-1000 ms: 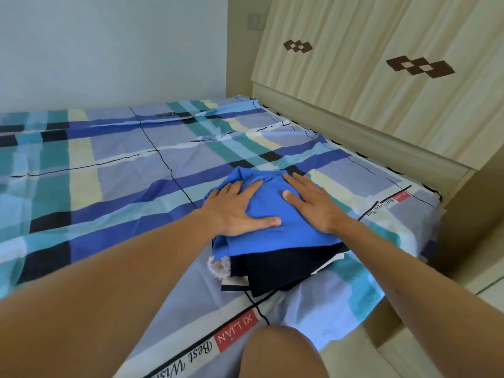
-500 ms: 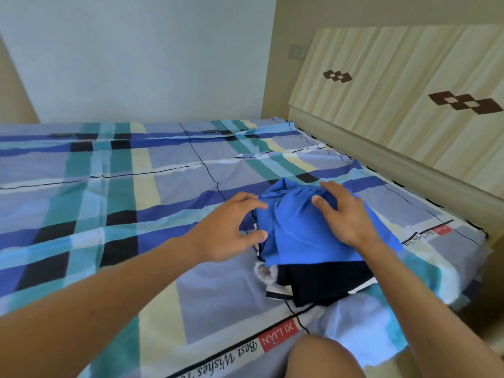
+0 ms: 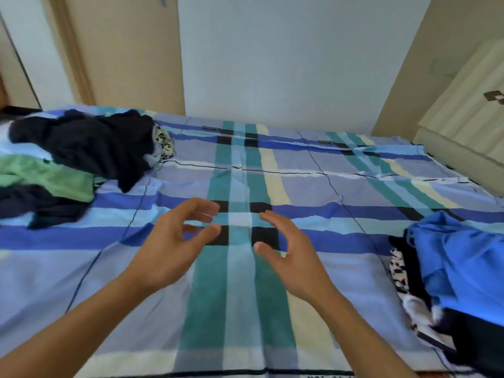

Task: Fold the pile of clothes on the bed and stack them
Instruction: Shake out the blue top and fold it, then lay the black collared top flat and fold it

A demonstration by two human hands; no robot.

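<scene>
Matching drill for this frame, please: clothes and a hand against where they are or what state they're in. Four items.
1. blue garment
2. green garment
3. black garment
4. left hand

A. over the striped sheet, fingers loosely curled, holding nothing
B. far right, on top of the stack
C. far left, heaped, unfolded
D. left edge, crumpled, nearer than the black one

Pairs: 1-B, 2-D, 3-C, 4-A

Sheet (image 3: 300, 186) free mid-bed btwn unfolded pile (image 3: 81, 148) far left & folded stack (image 3: 463, 268) at right.
</scene>
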